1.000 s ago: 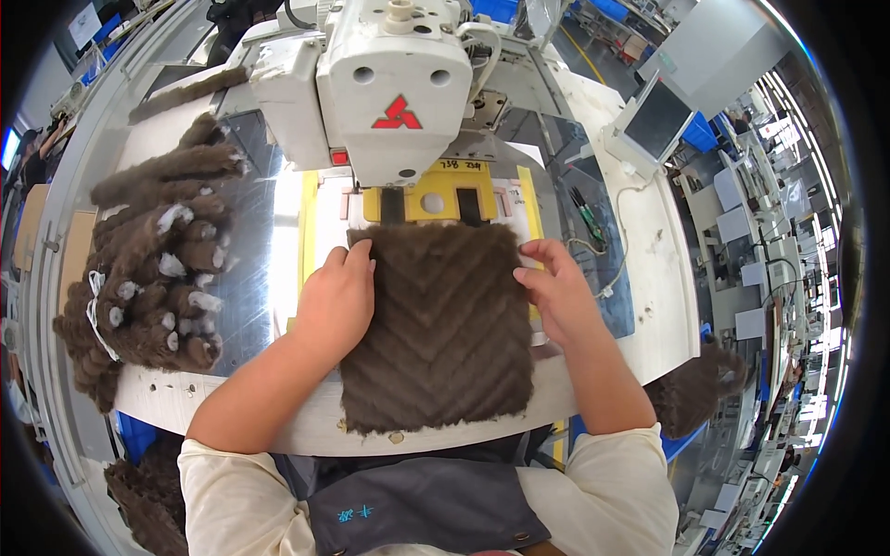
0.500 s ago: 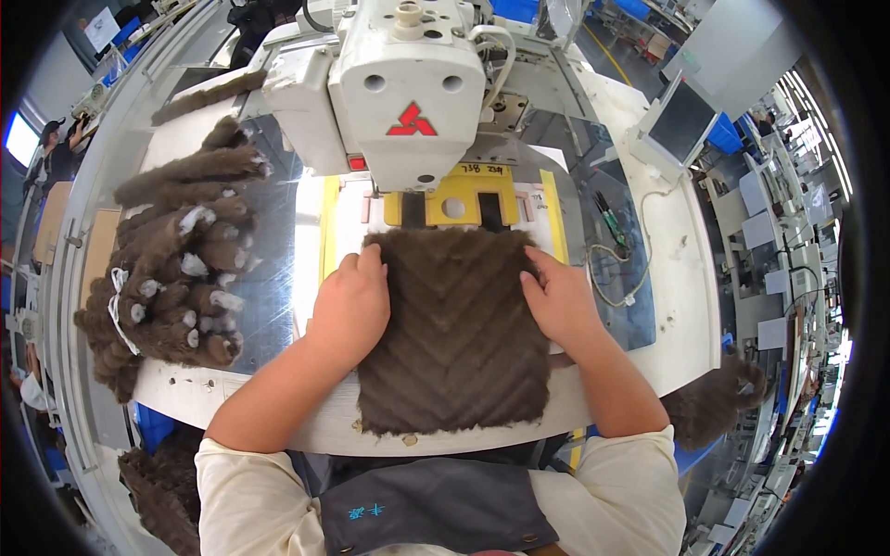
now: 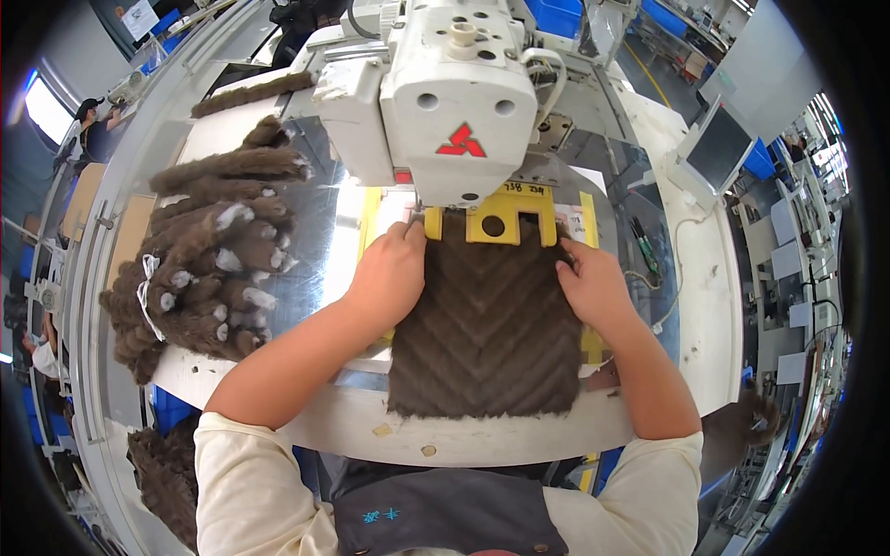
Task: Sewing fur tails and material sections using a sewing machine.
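Observation:
A square brown fur panel (image 3: 487, 324) with a chevron pattern lies flat before me, its far edge beneath a yellow clamp plate (image 3: 492, 225). My left hand (image 3: 387, 271) pinches the panel's far left corner beside the plate. At the far right corner, my right hand (image 3: 598, 285) grips the edge between thumb and fingers. Above the plate stands the white head of a large sewing machine (image 3: 459, 125). The far edge of the fur is partly hidden under the plate.
Bundled brown fur strips (image 3: 199, 264) tied with white cord lie at the left. Green-handled snips (image 3: 643, 246) rest on the right, near a monitor (image 3: 718, 144). More fur (image 3: 159, 473) hangs below the table's left side. Another person (image 3: 93, 130) sits far left.
Both hands have pushed the fur panel away from me, so its far edge now sits under the yellow plate. The whole view has shifted, with the machine appearing further right.

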{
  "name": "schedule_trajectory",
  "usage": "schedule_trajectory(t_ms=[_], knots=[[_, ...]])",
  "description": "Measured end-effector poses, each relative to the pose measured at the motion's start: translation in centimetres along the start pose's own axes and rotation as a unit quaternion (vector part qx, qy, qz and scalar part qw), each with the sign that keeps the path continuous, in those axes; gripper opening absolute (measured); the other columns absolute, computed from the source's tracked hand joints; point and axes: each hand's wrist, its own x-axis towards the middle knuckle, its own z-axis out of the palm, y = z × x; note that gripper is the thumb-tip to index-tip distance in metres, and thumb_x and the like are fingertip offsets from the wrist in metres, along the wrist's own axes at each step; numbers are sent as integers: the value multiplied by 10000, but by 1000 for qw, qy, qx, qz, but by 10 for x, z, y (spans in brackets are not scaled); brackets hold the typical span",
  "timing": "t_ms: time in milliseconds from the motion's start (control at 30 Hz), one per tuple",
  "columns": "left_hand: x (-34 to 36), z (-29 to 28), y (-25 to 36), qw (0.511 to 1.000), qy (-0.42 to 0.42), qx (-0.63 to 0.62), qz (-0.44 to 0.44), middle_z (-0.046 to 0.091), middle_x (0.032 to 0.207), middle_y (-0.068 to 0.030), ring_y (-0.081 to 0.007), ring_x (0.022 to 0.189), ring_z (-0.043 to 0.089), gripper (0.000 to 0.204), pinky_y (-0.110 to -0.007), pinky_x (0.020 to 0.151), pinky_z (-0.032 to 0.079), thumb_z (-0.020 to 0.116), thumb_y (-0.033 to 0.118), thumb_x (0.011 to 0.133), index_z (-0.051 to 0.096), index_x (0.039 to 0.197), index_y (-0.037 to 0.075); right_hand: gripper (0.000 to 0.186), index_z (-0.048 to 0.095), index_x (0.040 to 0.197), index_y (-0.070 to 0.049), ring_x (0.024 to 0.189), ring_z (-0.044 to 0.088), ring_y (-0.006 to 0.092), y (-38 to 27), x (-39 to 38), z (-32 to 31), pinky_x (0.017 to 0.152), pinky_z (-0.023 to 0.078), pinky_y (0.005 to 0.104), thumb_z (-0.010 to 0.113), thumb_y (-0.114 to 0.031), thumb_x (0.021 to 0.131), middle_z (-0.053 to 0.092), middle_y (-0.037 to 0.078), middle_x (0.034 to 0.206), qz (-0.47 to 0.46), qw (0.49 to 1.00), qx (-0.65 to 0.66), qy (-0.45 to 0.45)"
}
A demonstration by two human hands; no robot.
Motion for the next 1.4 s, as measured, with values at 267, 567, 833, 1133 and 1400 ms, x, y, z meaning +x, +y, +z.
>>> schedule_trajectory(t_ms=[267,567,833,1133,1400], knots=[[22,-6,-2,999,-33,15,-4,641,992,-255,-437,901,657,317,-486,816,556,554,-16,876,617,1181,-72,367,681,1248,21,993,676,470,3,19,-5,897,539,515,664,-154,926,717,283,1018,-14,1000,27,4],[20,-9,4,996,-56,40,-52,631,961,-250,-444,850,665,254,-504,762,558,530,1,888,553,1134,-59,696,341,1550,-57,914,669,508,3,19,-3,839,534,569,633,-166,928,704,289,909,40,998,37,-21],[19,-12,2,996,-62,55,-22,634,919,-239,-433,804,662,191,-506,728,559,553,0,885,602,1067,-30,566,475,1452,69,801,696,437,2,15,2,736,562,527,574,-204,967,706,239,851,-31,997,-58,-36],[21,-9,4,995,-58,66,-37,644,984,-235,-457,872,642,178,-529,761,536,548,28,947,619,1099,-31,501,569,1403,35,757,689,407,1,13,4,695,561,507,585,-225,975,705,189,859,-36,996,-84,-22],[19,-8,2,996,-55,64,-16,628,1094,-250,-476,960,628,254,-540,827,527,530,-27,944,596,1188,-49,445,611,1332,81,759,679,401,8,13,8,705,556,495,593,-158,956,692,204,853,-72,993,-90,-24]])
